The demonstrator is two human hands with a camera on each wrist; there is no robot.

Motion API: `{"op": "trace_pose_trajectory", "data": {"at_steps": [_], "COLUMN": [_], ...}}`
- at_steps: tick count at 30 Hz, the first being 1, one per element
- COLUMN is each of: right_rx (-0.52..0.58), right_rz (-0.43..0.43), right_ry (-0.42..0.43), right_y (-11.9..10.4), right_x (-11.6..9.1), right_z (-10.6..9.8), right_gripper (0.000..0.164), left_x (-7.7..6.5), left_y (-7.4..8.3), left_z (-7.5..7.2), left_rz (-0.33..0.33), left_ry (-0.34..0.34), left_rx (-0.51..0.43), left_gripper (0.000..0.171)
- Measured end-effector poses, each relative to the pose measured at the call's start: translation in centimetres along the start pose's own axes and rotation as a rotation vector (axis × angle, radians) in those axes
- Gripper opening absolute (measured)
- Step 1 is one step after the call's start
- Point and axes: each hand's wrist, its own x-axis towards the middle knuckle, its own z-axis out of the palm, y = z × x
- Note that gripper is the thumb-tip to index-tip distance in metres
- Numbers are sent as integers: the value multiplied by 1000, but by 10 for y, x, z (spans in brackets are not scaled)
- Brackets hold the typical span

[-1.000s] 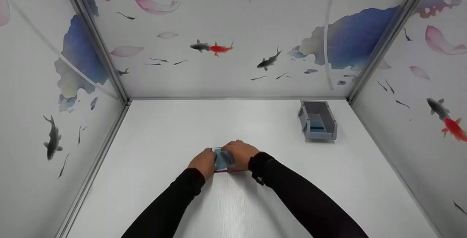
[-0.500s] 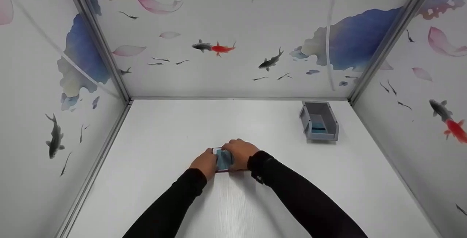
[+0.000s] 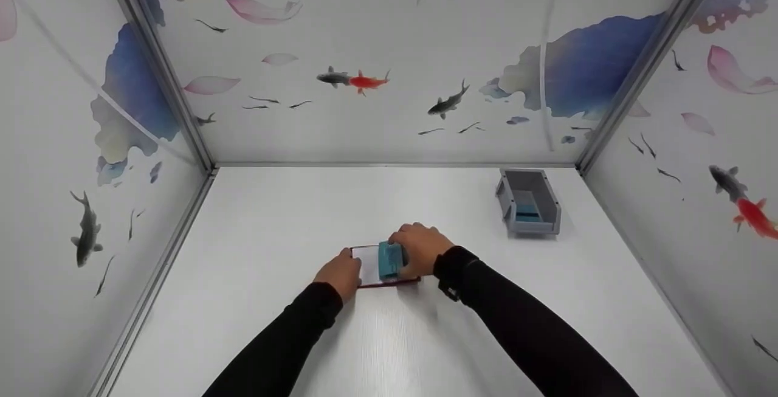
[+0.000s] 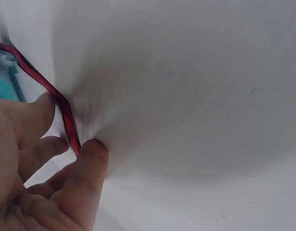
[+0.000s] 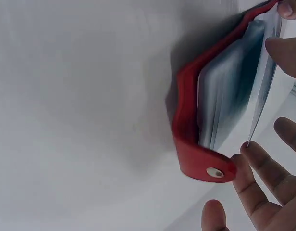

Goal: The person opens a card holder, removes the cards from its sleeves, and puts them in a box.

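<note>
A red card holder (image 5: 186, 106) with clear plastic sleeves lies spread on the white table, its snap tab (image 5: 201, 166) sticking out in the right wrist view. My left hand (image 3: 338, 272) grips its left side, the thumb over the edge; the left wrist view shows fingers on both sides of the red border (image 4: 66, 113). With thumb and fingers, my right hand (image 3: 425, 248) holds a raised clear sleeve (image 3: 389, 260), which looks teal in the head view. Left of that sleeve, a whitish page (image 3: 368, 261) shows. The palm hides the holder's right part.
A grey plastic bin (image 3: 533, 227) stands at the back right of the table, with a flat teal item (image 3: 526, 212) inside. Walls printed with fish and petals, joined by metal frame posts (image 3: 164, 75), enclose the table on the left, back and right.
My right hand has moved right, turning the teal-looking sleeve up and over that way; the whitish page is now uncovered at left. My left hand stays at the holder's left edge.
</note>
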Motion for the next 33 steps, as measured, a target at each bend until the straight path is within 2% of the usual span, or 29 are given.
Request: {"op": "trace_pose_trajectory", "data": {"at_steps": [5, 8, 16, 21, 23, 27, 33], "right_rx": [50, 93, 185, 219, 201, 114, -45], "right_rz": [43, 111, 263, 428, 489, 578, 621], "right_ry": [44, 70, 177, 238, 267, 329, 353], "right_y": [25, 49, 130, 182, 199, 220, 245], "right_x": [-16, -28, -56, -85, -100, -123, -126], "right_z": [-22, -35, -69, -87, -90, -90, -70], "right_gripper": [65, 66, 71, 77, 77, 73, 63], "left_x": [-3, -2, 5, 8, 11, 13, 7], "left_y": [2, 2, -6, -8, -9, -11, 0], "left_z": [-9, -9, 6, 15, 20, 28, 19], "left_rz": [-9, -10, -52, -42, -29, 5, -2], "left_ry": [-3, -7, -10, 17, 29, 52, 8], "left_rx": [15, 7, 19, 37, 27, 32, -7], "left_gripper": [23, 24, 27, 27, 27, 24, 27]}}
